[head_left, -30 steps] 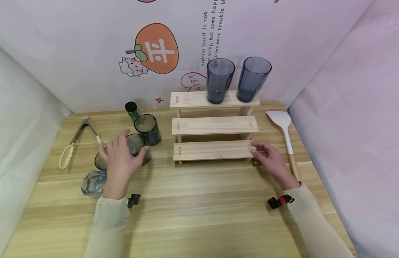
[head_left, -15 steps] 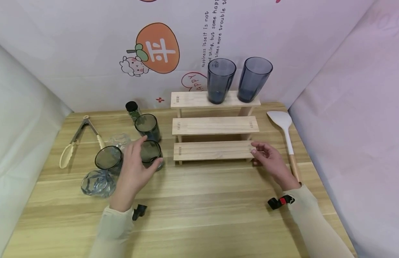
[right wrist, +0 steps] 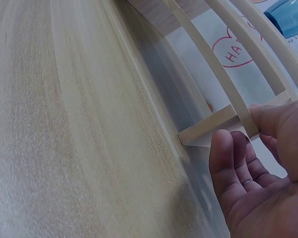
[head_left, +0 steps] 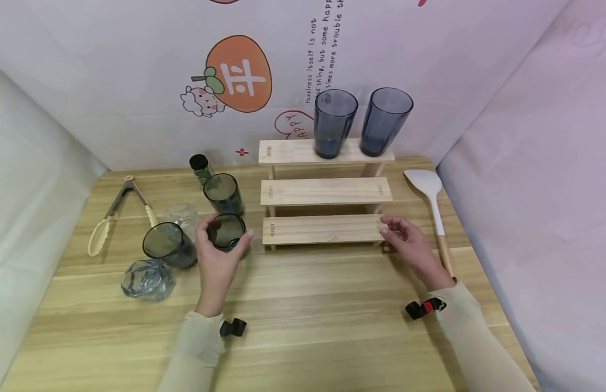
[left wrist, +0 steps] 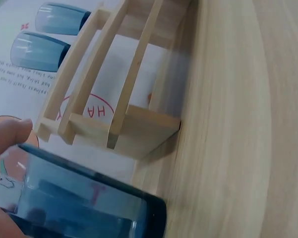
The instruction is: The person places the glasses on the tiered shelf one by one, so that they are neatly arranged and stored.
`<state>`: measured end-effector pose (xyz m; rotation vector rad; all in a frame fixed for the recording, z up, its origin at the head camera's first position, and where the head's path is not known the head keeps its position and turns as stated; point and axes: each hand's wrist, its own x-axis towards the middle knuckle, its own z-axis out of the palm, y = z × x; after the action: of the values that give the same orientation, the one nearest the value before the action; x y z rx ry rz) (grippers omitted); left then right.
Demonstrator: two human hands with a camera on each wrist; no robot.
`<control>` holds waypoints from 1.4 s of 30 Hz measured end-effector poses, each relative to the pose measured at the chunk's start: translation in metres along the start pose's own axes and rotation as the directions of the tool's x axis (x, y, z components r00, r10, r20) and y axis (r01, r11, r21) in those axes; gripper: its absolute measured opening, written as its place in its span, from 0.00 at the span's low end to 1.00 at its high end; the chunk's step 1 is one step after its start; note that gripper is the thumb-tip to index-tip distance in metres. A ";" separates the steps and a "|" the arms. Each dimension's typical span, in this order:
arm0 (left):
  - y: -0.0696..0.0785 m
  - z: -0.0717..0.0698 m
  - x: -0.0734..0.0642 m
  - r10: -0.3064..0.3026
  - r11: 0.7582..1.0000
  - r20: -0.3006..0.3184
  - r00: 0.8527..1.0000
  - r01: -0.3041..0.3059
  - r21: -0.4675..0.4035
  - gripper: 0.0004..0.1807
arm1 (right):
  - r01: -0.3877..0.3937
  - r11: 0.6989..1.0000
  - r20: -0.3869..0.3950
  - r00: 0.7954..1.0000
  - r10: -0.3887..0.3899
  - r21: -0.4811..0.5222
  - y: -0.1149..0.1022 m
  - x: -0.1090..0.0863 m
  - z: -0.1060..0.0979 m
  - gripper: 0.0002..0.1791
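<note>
Left hand: shifted rightward with a smoky glass since a second ago, fingers curled around it near the rim.
Clear tumbler: on the table, left of that hand.
Smoky glass: just left of a three-tier wooden rack.
Right hand: fingers pinching the lowest tier's right end.
Blue glasses: two, upright on the top tier.
</note>
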<state>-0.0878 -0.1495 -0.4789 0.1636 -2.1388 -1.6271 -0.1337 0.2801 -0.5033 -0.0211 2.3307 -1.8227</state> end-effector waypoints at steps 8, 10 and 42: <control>-0.005 -0.007 0.001 -0.010 0.993 0.108 0.994 0.022 -0.114 0.47 | 0.014 1.000 -0.013 1.000 -0.014 0.012 -0.001 0.000 0.000 0.27; -0.006 -0.008 0.000 -0.031 0.992 0.112 0.993 0.044 -0.116 0.48 | 0.013 1.000 -0.009 1.000 -0.013 0.016 -0.001 0.000 0.001 0.27; 0.088 -0.012 0.082 -0.009 0.946 0.460 0.888 0.156 -0.283 0.43 | -0.009 1.000 -0.003 1.000 0.009 0.018 -0.002 -0.001 0.001 0.28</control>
<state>-0.1414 -0.1625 -0.3713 -0.2561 -2.1708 -2.2084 -0.1327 0.2786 -0.5014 -0.0045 2.3124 -1.8407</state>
